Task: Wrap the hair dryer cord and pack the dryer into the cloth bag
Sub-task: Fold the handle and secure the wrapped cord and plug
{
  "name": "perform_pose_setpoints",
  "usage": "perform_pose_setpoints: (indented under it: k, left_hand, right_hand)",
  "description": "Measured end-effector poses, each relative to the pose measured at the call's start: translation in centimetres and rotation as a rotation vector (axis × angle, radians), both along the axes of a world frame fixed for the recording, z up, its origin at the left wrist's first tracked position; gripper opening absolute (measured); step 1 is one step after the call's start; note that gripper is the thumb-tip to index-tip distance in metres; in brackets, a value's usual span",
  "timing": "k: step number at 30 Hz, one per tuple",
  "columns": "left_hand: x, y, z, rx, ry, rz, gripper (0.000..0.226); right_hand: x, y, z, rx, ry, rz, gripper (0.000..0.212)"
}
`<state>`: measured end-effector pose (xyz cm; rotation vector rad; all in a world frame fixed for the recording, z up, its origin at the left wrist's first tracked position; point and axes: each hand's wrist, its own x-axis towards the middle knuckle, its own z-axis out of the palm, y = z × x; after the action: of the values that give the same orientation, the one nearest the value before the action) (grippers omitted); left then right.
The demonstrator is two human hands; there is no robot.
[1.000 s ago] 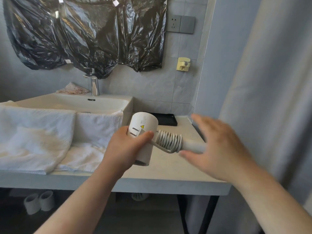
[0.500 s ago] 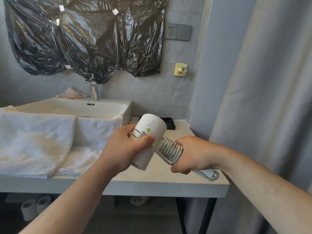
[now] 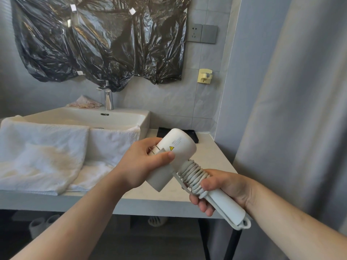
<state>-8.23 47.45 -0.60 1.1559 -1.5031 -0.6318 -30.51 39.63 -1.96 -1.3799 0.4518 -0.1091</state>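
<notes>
A white hair dryer [image 3: 178,147] is held in the air above the counter's front edge. Its grey-white cord [image 3: 191,175] is coiled in several turns around the upper handle. My left hand [image 3: 144,166] grips the barrel and pins the plug against it with the thumb. My right hand [image 3: 221,188] grips the handle just below the coils, fingers curled round it. The handle's end with its hanging loop [image 3: 244,225] sticks out past my right wrist. No cloth bag that I can name is in view.
A pale counter [image 3: 212,162] holds a white sink [image 3: 112,119] with white towels [image 3: 47,152] draped over its front. A black tray [image 3: 191,135] lies at the counter's back. A grey curtain [image 3: 291,109] hangs at the right. A faucet [image 3: 108,99] stands behind the sink.
My right hand, open beside the handle a second ago, has closed round it below the coils. The dryer has tilted, its handle end swinging down to the right.
</notes>
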Motion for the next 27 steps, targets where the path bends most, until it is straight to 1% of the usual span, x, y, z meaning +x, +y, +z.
perform_pose_setpoints:
  k: [2, 3, 4, 5, 6, 8, 9, 10, 12, 15, 17, 21, 24, 27]
  left_hand:
    - [0.4, -0.1, -0.2, 0.021, 0.004, -0.007, 0.05]
    - [0.5, -0.1, -0.4, 0.035, 0.013, -0.014, 0.045]
    - [0.6, -0.1, -0.6, 0.045, 0.017, -0.013, 0.04]
    - [0.7, -0.1, -0.9, 0.052, 0.013, 0.007, 0.038]
    - [0.8, -0.4, -1.1, 0.052, 0.005, 0.045, 0.04]
    - [1.0, -0.8, -1.6, 0.059, 0.007, 0.122, 0.049]
    - [1.0, -1.0, -1.7, 0.064, 0.017, 0.142, 0.052]
    - [1.0, -1.1, -1.8, 0.063, 0.024, 0.152, 0.053]
    - [1.0, -1.2, -1.7, 0.056, 0.006, 0.157, 0.052]
    - [0.8, -1.1, -1.6, 0.031, -0.041, 0.149, 0.043]
    - [0.7, -1.0, -1.7, 0.023, -0.03, 0.132, 0.035]
    - [0.8, -1.0, -2.0, 0.022, -0.013, 0.092, 0.032]
    - [0.8, -1.2, -2.3, 0.018, -0.006, 0.076, 0.034]
    - [1.0, -1.4, -2.4, 0.016, -0.003, 0.074, 0.042]
  right_hand:
    - [0.3, 0.5, 0.3, -0.007, 0.076, -0.047, 0.052]
    - [0.4, 0.9, 0.6, -0.065, 0.151, -0.075, 0.049]
    - [0.7, 1.2, 0.8, -0.174, 0.244, -0.114, 0.045]
    - [1.0, 1.6, 0.9, -0.345, 0.341, -0.169, 0.042]
    - [1.3, 1.9, 0.9, -0.562, 0.43, -0.238, 0.041]
    - [2.0, 2.3, 0.4, -0.972, 0.554, -0.386, 0.047]
    - [2.2, 2.4, 0.1, -1.091, 0.576, -0.447, 0.048]
    - [2.4, 2.3, -0.2, -1.135, 0.565, -0.487, 0.048]
    - [2.5, 1.9, -0.6, -1.103, 0.504, -0.503, 0.041]
    - [2.3, 1.4, -0.9, -0.942, 0.388, -0.428, 0.031]
    - [2.0, 1.3, -0.8, -0.849, 0.341, -0.386, 0.03]
    - [1.7, 1.0, -0.7, -0.727, 0.305, -0.314, 0.033]
    - [1.7, 0.6, -0.9, -0.649, 0.291, -0.266, 0.029]
    - [1.4, 0.4, -1.0, -0.533, 0.281, -0.23, 0.033]
